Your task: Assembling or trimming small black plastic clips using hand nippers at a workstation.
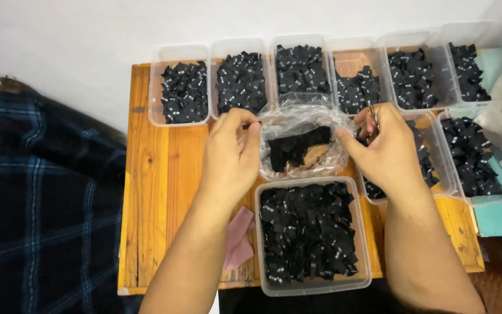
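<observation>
A clear plastic bag lies open in the middle of the wooden table, with a bunch of black fabric labels inside it. My left hand pinches the bag's left rim. My right hand grips the bag's right rim and also has a small pair of metal scissors between its fingers. Just in front of the bag stands a clear tub filled with black labels.
Several clear tubs of black labels line the table's back edge and right side. A pink cloth scrap lies under my left wrist. Dark plaid fabric covers the left. A teal surface with pens is at right.
</observation>
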